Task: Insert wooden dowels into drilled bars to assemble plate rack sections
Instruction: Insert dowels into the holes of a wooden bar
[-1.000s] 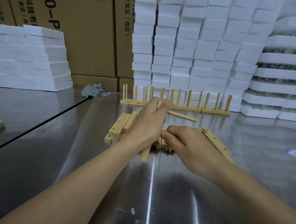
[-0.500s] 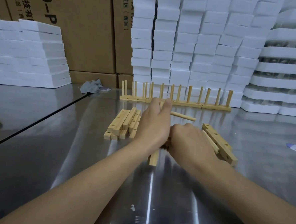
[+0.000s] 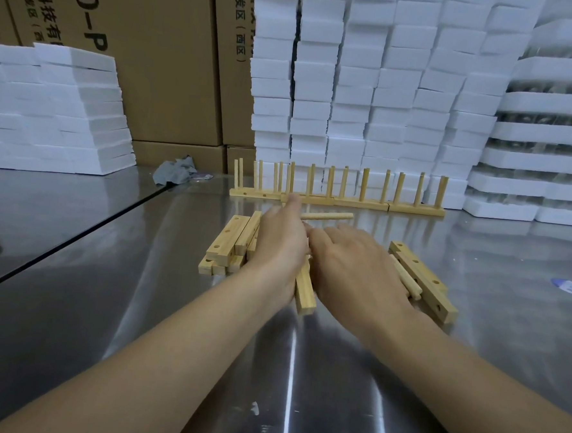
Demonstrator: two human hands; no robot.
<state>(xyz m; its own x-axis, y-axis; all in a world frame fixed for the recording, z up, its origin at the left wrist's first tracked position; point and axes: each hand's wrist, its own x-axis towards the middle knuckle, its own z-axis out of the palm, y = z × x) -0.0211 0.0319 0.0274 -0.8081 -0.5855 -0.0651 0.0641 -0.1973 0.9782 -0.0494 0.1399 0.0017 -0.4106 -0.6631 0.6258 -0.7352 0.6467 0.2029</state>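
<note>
My left hand (image 3: 277, 249) grips a drilled wooden bar (image 3: 304, 292) whose near end sticks out below the palm. A dowel (image 3: 328, 216) juts to the right from between its thumb and fingers. My right hand (image 3: 352, 267) lies palm down right beside it, its fingers curled and hidden. Another dowel (image 3: 407, 284) pokes out from under its little-finger side. A stack of drilled bars (image 3: 229, 246) lies left of my left hand, and two more bars (image 3: 424, 285) lie to the right. Whatever is under my hands is hidden.
Finished rack sections (image 3: 339, 202) with upright dowels stand in a row at the back of the steel table (image 3: 138, 307). White foam blocks (image 3: 369, 87) and cardboard boxes (image 3: 153, 57) rise behind them. A grey rag (image 3: 176, 173) lies at the back left.
My right hand has moved up against my left hand and covers the loose dowels. The dowel in my left hand has levelled out. The view shifted slightly.
</note>
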